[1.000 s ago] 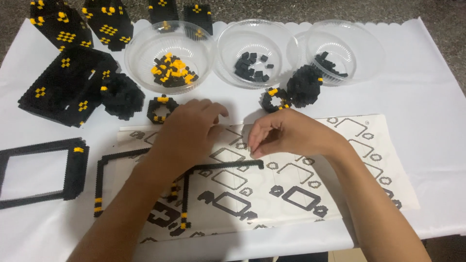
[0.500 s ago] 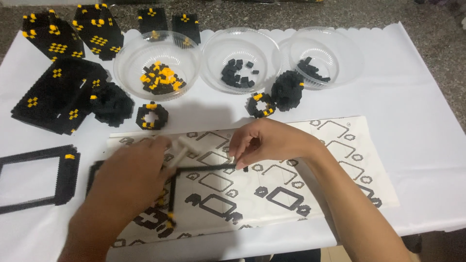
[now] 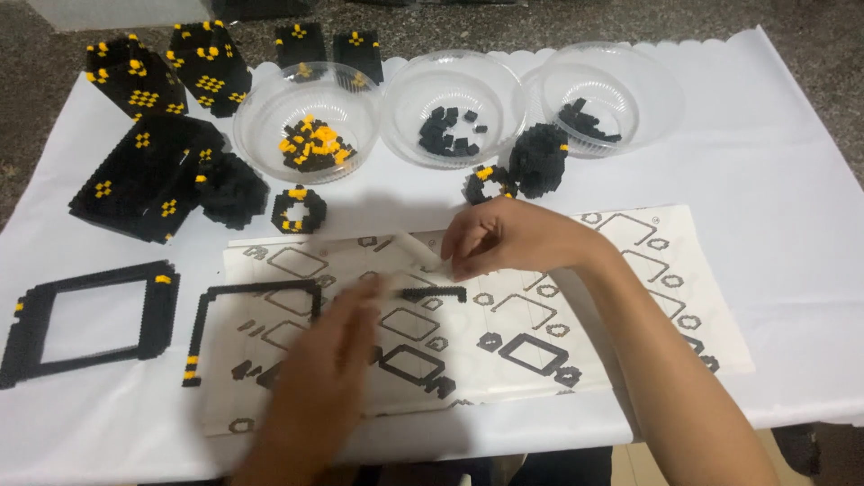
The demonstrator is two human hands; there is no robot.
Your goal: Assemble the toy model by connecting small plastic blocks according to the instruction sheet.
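A small white rod-shaped piece (image 3: 421, 252) is pinched by the right hand (image 3: 504, 241) over the printed paper instruction sheet (image 3: 630, 297). The blurred left hand (image 3: 328, 369) is held open, covering part of the open black brick frame (image 3: 256, 290). Three clear plastic bowls (image 3: 454, 85) are set behind.

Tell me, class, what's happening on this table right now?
A person is building with small black and yellow bricks over a printed instruction sheet. The right hand pinches a small pale tool at the sheet's top edge, just above a short black brick strip. The left hand, blurred, hovers over the sheet beside an unfinished black frame. Three clear bowls of loose bricks stand behind.
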